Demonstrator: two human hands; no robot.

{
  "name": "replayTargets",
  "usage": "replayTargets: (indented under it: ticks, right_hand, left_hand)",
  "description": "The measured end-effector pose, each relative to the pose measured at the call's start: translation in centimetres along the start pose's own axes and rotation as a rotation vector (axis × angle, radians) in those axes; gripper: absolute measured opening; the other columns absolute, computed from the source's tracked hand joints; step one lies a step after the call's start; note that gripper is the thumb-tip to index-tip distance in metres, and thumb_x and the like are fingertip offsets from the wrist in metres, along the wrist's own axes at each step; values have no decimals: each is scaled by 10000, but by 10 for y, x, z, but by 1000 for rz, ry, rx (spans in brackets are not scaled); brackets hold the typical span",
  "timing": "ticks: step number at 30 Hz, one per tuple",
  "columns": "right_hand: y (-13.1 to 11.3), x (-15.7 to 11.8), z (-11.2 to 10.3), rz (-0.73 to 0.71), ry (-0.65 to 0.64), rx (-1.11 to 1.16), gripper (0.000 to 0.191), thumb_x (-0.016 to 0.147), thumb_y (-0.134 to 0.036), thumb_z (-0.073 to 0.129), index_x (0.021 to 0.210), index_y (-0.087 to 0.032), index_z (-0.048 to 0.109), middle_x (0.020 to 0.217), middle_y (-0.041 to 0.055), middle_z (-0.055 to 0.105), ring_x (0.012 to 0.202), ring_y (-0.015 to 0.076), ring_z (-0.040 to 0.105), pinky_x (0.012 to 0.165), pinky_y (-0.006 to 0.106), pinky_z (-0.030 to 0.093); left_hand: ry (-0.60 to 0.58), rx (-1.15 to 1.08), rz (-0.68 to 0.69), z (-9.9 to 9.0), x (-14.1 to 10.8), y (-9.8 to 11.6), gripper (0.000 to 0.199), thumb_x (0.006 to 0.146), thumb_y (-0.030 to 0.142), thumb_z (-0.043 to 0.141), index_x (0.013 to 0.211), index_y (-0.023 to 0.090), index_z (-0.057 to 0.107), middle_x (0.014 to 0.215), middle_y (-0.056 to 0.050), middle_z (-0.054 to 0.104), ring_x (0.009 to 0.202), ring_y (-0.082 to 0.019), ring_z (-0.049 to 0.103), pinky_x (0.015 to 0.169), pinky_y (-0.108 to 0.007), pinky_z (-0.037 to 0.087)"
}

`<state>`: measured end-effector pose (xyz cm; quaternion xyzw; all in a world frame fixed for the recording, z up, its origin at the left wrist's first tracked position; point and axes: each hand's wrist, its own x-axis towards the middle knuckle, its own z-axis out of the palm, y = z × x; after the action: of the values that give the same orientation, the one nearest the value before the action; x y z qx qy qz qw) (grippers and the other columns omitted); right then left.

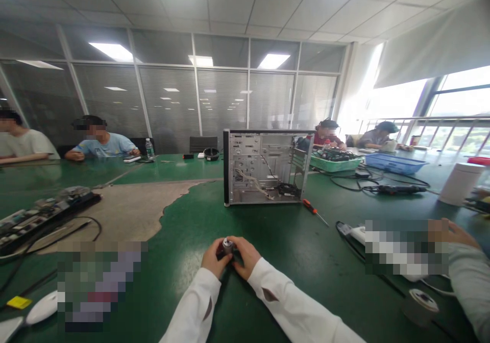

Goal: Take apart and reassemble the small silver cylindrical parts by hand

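My left hand and my right hand meet low over the green table, fingers closed around a small metal cylinder. It stands upright between them, with a lighter, narrower piece on top; its exact kind is too small to make out. Beyond my hands stands an opened computer case, its bare metal inside facing me, with loose wires and a dark cable bundle at the bottom. An orange-handled screwdriver lies beside the case's lower right corner.
At left lies a dark tray of electronic parts near a torn brown patch. A white power strip, a round can and another person's hand are at right. Behind are green and blue baskets, cables and several people.
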<state>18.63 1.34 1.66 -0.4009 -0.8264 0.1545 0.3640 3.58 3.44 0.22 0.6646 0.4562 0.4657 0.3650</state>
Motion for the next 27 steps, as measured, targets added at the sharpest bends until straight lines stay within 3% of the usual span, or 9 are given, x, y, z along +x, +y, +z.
replayTargets:
  ticks: [6,13,18,27]
  right_hand:
    - [6,0,6,20,108,191,652,522,-86,533,1127,-206,322,1044,56,472,862,162,487,753,302,395]
    - [7,-1,6,111,62,425,748,480,-159,653,1122,-236,278,1045,61,466,785,153,515,637,285,407]
    - [10,-1,8,118,53,466,764,468,-139,658,1125,-245,283,1062,65,453,792,159,514,622,282,398]
    - [7,-2,7,171,69,479,718,452,-166,685,1059,-238,308,1015,47,458,780,145,507,612,265,405]
  left_hand:
    - [-77,-216,-83,-2,-1,6,474,510,235,669,953,124,546,949,-96,617,885,-237,557,828,-364,403]
    - [-153,-457,-83,-2,0,-1,519,534,322,676,986,119,521,976,-108,600,932,-229,530,849,-339,374]
    - [-180,-531,-82,0,1,-8,614,551,349,663,1079,137,433,813,-81,626,801,-216,568,722,-318,408]
    - [-203,-488,-176,-3,2,-8,723,535,400,660,1142,148,361,738,-51,619,702,-190,575,657,-288,398]
